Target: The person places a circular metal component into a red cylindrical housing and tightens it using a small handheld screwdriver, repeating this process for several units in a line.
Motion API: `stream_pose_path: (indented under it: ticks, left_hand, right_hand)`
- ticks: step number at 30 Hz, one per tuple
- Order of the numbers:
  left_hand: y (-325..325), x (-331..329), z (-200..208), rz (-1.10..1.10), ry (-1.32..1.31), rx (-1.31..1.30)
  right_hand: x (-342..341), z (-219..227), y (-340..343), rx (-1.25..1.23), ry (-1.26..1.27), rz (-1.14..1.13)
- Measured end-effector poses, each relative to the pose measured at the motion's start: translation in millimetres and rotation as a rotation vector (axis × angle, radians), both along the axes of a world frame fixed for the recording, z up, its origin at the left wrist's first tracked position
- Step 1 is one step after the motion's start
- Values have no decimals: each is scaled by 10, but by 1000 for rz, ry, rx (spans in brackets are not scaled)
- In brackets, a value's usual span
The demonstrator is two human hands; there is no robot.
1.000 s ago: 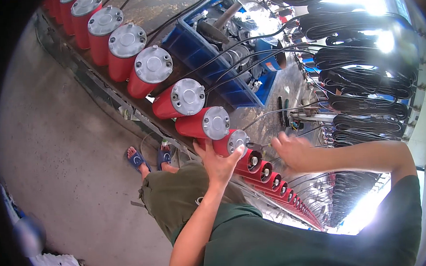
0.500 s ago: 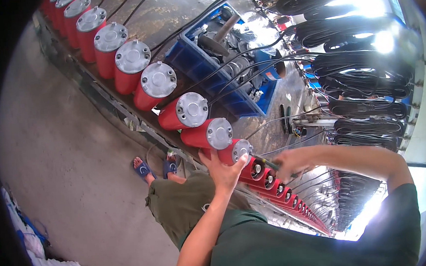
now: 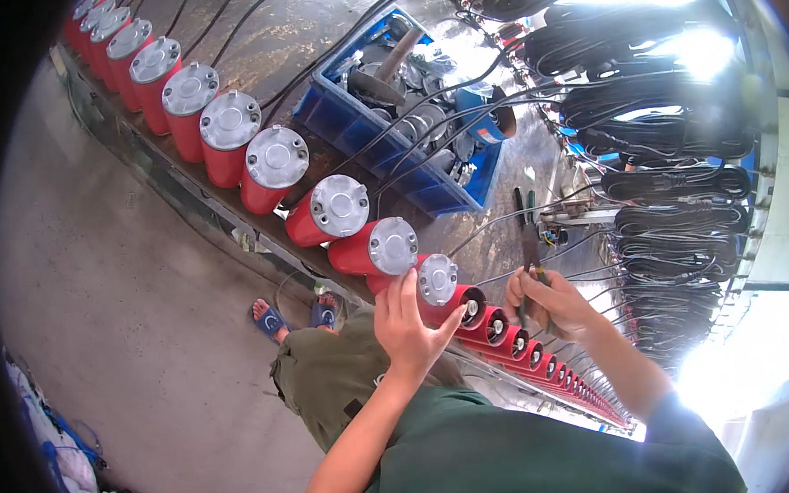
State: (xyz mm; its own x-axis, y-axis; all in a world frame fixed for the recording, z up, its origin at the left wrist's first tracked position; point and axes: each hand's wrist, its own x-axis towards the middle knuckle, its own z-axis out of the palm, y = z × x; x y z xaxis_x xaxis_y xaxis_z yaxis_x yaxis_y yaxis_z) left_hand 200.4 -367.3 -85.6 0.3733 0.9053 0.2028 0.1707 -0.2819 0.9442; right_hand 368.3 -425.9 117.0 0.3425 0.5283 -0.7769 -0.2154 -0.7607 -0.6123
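Observation:
A long row of red cylinders with silver end caps runs along the workbench edge. My left hand (image 3: 406,325) is around the near side of a capped red cylinder (image 3: 437,280), its fingers on one side and thumb on the other. Just left of it stands another capped cylinder (image 3: 393,245). My right hand (image 3: 556,304) is closed on the handles of dark pliers (image 3: 530,245), jaws pointing away from me, above the bench. Between my hands the open-ended red cylinders (image 3: 472,307) begin, with a pale round part visible inside each.
A blue crate (image 3: 351,127) full of metal caps, with a hammer-like tool (image 3: 393,70) on top, stands on the bench. Black cables cross the surface to coiled bundles (image 3: 671,184) on the right. Another dark tool (image 3: 520,204) lies beyond the pliers. Concrete floor (image 3: 145,307) extends left.
My right hand with the pliers has drawn back from the capped cylinder, toward the right and nearer me. The left hand stays at that cylinder, its grip slightly shifted. The view has moved slightly.

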Motion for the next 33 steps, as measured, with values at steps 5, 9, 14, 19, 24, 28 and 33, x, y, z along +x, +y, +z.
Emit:
stream_pose_path:
  ticks: [5,9,14,19,24,28,33]
  left_hand:
    - [-90,277,-105,130,-12,94]
    - [-115,425,-209,201,-12,162]
    - [-109,491,-268,237,-55,190]
    - [-99,490,-313,251,-84,218]
    - [-110,491,-357,263,-112,189]
    - [-130,517,-393,271,-85,174]
    - [-121,489,-390,225,-40,194]
  right_hand:
    - [-221,-455,29,375,-287,9]
    - [-277,-488,327,728,-172,3]
    - [-213,-29,532,950,-245,28]
    - [-309,166,482,1412,-214,-124]
    - [-489,-960,749,967,-540,277]
    - [-218,-930,568,1200,-288,176]
    - [-364,-1197,616,1040,-618,300]
